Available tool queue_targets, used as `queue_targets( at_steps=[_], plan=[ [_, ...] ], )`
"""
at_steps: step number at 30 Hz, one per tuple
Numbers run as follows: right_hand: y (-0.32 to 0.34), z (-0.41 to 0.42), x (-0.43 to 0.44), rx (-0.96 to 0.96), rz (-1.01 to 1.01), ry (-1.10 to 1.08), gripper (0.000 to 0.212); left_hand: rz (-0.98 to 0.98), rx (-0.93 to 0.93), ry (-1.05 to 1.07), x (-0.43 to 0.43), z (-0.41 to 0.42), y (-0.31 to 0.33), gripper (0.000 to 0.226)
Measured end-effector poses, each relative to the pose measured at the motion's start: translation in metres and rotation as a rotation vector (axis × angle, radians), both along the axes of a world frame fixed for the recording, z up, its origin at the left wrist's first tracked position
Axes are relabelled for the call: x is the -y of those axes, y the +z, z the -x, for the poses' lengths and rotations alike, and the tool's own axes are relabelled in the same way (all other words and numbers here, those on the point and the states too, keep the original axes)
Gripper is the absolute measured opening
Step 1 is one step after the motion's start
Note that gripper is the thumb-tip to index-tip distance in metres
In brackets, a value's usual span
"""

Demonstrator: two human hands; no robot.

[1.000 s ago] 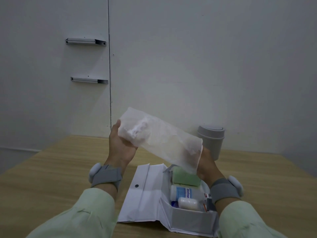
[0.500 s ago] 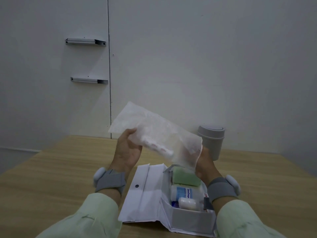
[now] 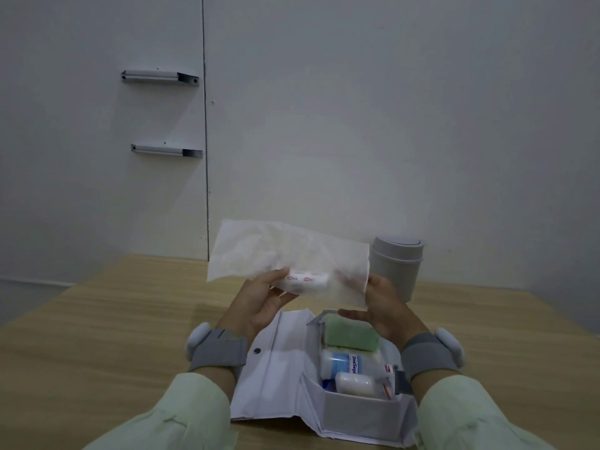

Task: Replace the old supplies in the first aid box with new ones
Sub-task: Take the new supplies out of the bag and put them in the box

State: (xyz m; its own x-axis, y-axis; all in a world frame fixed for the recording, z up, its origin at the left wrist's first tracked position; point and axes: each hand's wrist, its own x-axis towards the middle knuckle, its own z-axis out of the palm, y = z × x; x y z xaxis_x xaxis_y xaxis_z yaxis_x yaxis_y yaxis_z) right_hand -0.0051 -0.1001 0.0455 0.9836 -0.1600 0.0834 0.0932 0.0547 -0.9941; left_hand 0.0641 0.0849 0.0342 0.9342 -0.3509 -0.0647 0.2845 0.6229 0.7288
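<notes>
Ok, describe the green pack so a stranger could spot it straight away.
On the wooden table lies an open white first aid box. The green pack sits at its far end, beyond a blue-labelled white bottle. It is the only green thing there; its neighbours are white.

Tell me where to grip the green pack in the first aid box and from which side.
Grip the green pack across its narrow width, coming from above. It lies flat at the far end of the open first aid box, its top face bare; the box walls and the bottle beside it crowd its sides.
</notes>
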Motion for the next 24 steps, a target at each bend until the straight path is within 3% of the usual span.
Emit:
queue_targets(
  at_steps=[3,7,10,12,18,24],
  plan=[
    [0.000,0.000,0.000,-0.030,0.125,0.023,0.013,-0.017,0.017,0.055,0.002,-0.003,0.002,0.008],
    [-0.002,-0.003,-0.005,-0.073,0.238,0.013,0.036,-0.046,0.023,0.118,0.006,-0.004,-0.001,0.028],
    [-0.001,-0.003,-0.009,-0.061,0.290,-0.005,0.026,-0.059,0.044,0.108,0.008,-0.002,-0.002,0.009],
    [0.000,-0.003,-0.010,-0.039,0.309,-0.031,0.017,-0.051,0.068,0.105,0.007,0.000,-0.002,0.012],
    [0.001,-0.002,-0.004,0.014,0.216,-0.084,0.003,0.054,0.056,0.122,0.000,-0.003,-0.002,0.013],
    [-0.002,0.001,0.012,0.085,0.068,-0.210,0.007,0.141,0.034,0.147,-0.010,-0.016,-0.013,0.014]
  ],
)
